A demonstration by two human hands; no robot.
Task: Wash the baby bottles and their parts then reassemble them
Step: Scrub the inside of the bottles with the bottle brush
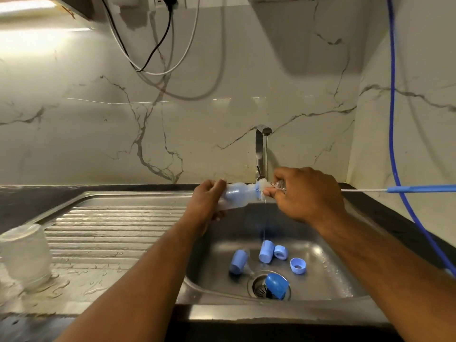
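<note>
Translucent bottle (pixel 238 195) sat gripped in the curled left hand (pixel 209 196); right hand (pixel 308 193), just beside, pinched the brush (pixel 266 185) by its bristles.

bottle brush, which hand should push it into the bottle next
Right. The right hand pinches the bottle brush at its bristles, right at the mouth of the bottle, so it can likely push it in. The left hand is busy holding that bottle sideways.
</note>
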